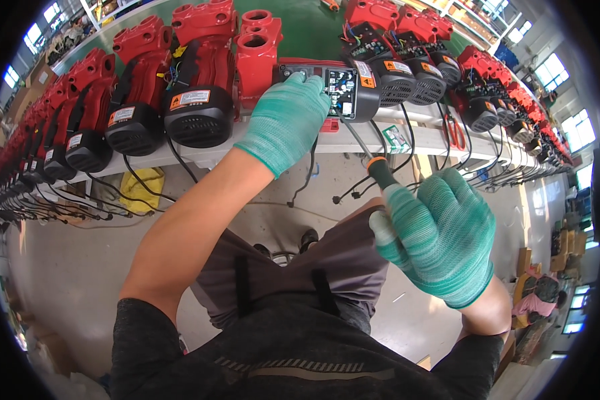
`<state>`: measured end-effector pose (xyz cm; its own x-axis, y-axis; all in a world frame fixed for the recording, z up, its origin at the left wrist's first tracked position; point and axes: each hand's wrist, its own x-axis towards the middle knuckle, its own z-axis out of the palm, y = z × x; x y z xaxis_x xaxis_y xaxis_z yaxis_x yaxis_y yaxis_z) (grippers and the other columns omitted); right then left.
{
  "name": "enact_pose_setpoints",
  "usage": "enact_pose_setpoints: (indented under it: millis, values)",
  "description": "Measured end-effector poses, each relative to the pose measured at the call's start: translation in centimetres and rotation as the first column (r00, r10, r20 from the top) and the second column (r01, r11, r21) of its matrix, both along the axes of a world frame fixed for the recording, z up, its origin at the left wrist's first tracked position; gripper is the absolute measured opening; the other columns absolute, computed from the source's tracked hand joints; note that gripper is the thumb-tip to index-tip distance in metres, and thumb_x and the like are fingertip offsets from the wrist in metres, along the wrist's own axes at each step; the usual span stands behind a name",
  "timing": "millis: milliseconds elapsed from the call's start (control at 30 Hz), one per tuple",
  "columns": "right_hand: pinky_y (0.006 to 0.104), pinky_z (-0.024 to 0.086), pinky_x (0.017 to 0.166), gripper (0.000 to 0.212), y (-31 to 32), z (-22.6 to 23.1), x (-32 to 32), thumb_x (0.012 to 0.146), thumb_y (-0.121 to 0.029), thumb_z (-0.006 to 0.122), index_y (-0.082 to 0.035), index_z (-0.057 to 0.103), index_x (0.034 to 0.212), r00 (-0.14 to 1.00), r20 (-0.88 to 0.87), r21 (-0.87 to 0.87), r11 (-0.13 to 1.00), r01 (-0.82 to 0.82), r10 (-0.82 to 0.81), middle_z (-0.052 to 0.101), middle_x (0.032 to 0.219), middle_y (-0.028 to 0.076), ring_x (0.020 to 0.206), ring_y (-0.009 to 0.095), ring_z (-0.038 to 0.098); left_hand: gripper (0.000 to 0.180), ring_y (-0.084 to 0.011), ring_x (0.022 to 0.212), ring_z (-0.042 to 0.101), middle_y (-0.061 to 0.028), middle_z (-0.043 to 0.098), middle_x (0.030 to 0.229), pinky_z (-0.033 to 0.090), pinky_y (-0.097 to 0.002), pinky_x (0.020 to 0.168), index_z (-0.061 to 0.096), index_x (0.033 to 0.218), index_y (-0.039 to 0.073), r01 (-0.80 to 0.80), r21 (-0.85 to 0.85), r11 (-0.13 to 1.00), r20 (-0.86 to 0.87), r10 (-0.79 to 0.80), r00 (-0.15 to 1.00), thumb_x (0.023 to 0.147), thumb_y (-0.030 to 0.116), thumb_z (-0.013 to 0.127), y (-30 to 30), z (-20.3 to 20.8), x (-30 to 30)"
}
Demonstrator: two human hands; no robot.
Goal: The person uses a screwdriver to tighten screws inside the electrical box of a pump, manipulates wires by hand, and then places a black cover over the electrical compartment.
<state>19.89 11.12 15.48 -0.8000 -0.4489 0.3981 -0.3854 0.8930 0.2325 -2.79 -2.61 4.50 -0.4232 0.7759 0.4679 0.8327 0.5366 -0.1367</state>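
Note:
A red pump (259,50) lies on its side at the middle of the bench, its black control box (365,100) uncovered so that a circuit board (342,92) shows. My left hand (290,120), in a green knitted glove, grips the left part of this box with bent fingers; the fingertips are hidden. In my right hand (440,233), gloved alike, is a screwdriver (382,172) with a dark green handle and an orange ring. Its shaft slants up to the near edge of the box, where the tip is hard to make out.
Several red and black pumps (200,100) line the bench on the left, others with bared boards (423,80) on the right. Black cables (307,180) hang off the front edge. Red-handled scissors (454,131) and a yellow cloth (142,189) are nearby. A person (539,300) is at far right.

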Motion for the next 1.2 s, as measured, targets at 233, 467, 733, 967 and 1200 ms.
enact_pose_setpoints:
  millis: [233, 467, 733, 967, 1200]
  values:
    - [0.0418, 0.050, 0.059, 0.040, -0.1, 0.0, 0.1, 0.073, -0.020, 0.085, -0.006, 0.068, 0.107, 0.997, 0.049, -0.091, 0.994, -0.062, 0.067, 0.055, 0.090, 0.012, 0.077, 0.032, 0.059, 0.023, -0.0288, 0.109, 0.062, -0.0112, 0.065, 0.112, 0.052, -0.0383, 0.098, 0.072, 0.103, 0.007, -0.057, -0.075, 0.996, 0.062, 0.061, 0.996, 0.079, 0.011, 0.074, 0.5, 0.4, 0.2]
    - [0.0418, 0.043, 0.054, 0.041, -0.3, 0.8, 0.2, 0.087, -0.032, 0.082, -0.002, 0.066, 0.111, 0.995, -0.021, -0.033, 0.994, 0.100, -0.100, 0.054, 0.078, 0.009, 0.064, 0.028, 0.055, 0.023, -0.0290, 0.110, 0.062, -0.0114, 0.064, 0.111, 0.053, -0.0390, 0.096, 0.072, 0.104, 0.008, -0.072, -0.049, 0.996, 0.112, 0.077, 0.991, 0.081, 0.012, 0.074, 0.4, 1.0, 0.5]
    - [0.0425, 0.045, 0.056, 0.036, 0.4, 0.5, -0.3, 0.078, -0.013, 0.082, -0.004, 0.066, 0.108, 0.999, -0.031, -0.027, 1.000, -0.011, 0.010, 0.052, 0.080, 0.010, 0.069, 0.031, 0.054, 0.020, -0.0277, 0.110, 0.062, -0.0098, 0.065, 0.110, 0.052, -0.0379, 0.097, 0.073, 0.104, 0.009, -0.047, -0.129, 0.991, 0.041, 0.053, 0.998, 0.084, 0.011, 0.072, 0.4, 0.8, 0.0]
    - [0.0428, 0.045, 0.058, 0.037, 0.7, 0.6, -0.4, 0.073, -0.011, 0.080, -0.005, 0.065, 0.106, 0.999, -0.037, -0.068, 0.998, 0.001, -0.004, 0.052, 0.083, 0.010, 0.072, 0.032, 0.055, 0.012, -0.0240, 0.108, 0.062, -0.0053, 0.068, 0.101, 0.050, -0.0357, 0.098, 0.075, 0.098, 0.013, -0.162, -0.160, 0.974, 0.062, 0.173, 0.983, 0.087, 0.013, 0.071, 0.7, -0.4, 0.2]
    - [0.0430, 0.043, 0.057, 0.037, 0.6, 0.8, -0.7, 0.074, -0.013, 0.080, -0.006, 0.066, 0.108, 0.999, -0.031, -0.085, 0.996, 0.014, -0.017, 0.050, 0.080, 0.009, 0.069, 0.031, 0.054, 0.011, -0.0239, 0.105, 0.062, -0.0027, 0.068, 0.100, 0.050, -0.0365, 0.096, 0.075, 0.098, 0.012, -0.136, -0.122, 0.983, 0.062, 0.144, 0.988, 0.091, 0.017, 0.068, 0.5, -1.5, -0.2]
